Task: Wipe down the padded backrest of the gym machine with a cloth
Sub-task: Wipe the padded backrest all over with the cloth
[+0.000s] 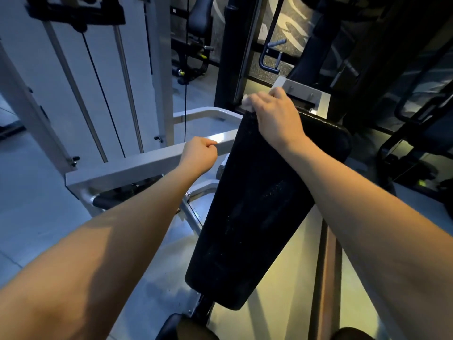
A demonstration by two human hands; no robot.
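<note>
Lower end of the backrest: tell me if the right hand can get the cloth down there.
Probably yes. The right hand presses the cloth at the backrest top; the pad below lies bare, with nothing across it.

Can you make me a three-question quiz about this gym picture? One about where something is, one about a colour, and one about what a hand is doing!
1. Where is the right hand?
A. at the backrest's far end
B. on the floor
C. on a cable

2. What colour is the padded backrest?
A. red
B. black
C. white

3. What is the left hand doing?
A. lying flat and open
B. closed in a fist by the grey bar
C. waving a cloth

Answers: 1 A, it presses the pale cloth there. 2 B, the pad looks black. 3 B, its fingers are curled.
</note>
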